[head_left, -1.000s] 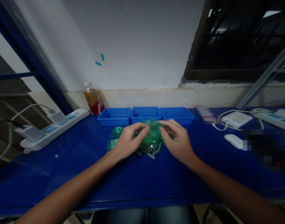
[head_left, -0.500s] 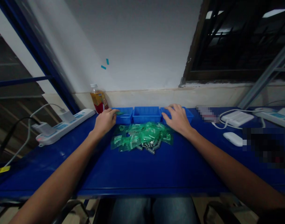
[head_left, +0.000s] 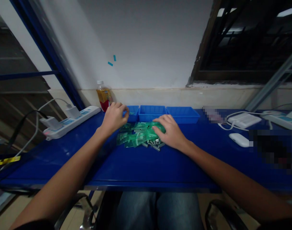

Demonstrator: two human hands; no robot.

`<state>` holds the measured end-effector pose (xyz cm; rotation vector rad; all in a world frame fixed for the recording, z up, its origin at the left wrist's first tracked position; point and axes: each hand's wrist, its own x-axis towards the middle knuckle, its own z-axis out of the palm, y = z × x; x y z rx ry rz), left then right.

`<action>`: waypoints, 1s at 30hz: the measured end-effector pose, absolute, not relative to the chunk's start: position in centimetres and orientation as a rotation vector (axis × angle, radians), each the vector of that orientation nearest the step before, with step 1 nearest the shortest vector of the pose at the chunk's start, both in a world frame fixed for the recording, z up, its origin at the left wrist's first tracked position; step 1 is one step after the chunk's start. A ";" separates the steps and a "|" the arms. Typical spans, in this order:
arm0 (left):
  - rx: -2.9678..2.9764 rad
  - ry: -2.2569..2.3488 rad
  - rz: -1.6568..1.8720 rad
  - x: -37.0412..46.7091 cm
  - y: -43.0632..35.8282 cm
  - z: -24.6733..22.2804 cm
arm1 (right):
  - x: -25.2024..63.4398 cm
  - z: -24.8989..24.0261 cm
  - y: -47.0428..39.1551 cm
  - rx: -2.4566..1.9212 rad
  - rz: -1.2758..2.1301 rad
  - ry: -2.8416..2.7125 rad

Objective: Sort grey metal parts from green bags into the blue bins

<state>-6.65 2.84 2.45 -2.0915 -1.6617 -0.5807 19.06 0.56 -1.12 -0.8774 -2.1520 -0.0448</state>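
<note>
Three blue bins [head_left: 152, 111] stand in a row at the back of the blue table. Over the near-left side of the left bin is my left hand [head_left: 115, 117], its fingers curved and parted, with nothing visible between them. A bit of green shows inside that bin. Several green plastic packets [head_left: 136, 138] lie heaped in front of the bins, with silver metal cylinders [head_left: 156, 148] at their near edge. My right hand [head_left: 170, 131] rests at the right of the heap, thumb and fingers apart on the green packets; its fingertips partly cover them.
A drink bottle [head_left: 104, 97] stands behind my left hand. To the left lies a white power strip [head_left: 71, 123] with plugs and cables. On the right are a white adapter [head_left: 244, 120] with cable, a small white case [head_left: 240, 140] and another power strip [head_left: 283, 118].
My right hand has moved from the right bin down and left onto the packets. My left hand has let go of a green packet at the left bin. The view has shifted slightly.
</note>
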 end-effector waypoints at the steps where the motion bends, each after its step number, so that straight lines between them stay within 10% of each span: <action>1: -2.111 -1.756 -0.501 -6.7 2.6 2.7 | 18.7 -1.1 0.0 -0.853 -0.031 -2.182; 10: -2.389 -2.227 -0.016 -10.0 4.4 0.7 | 18.7 -1.4 -0.1 -0.853 0.024 -2.163; 23: -2.602 -1.123 -0.993 -3.0 -0.4 3.5 | 15.2 1.5 1.0 -0.949 1.008 -1.725; 30: -2.830 -1.353 -1.167 -1.3 -0.8 2.1 | 16.2 0.1 1.2 -0.877 0.425 -1.669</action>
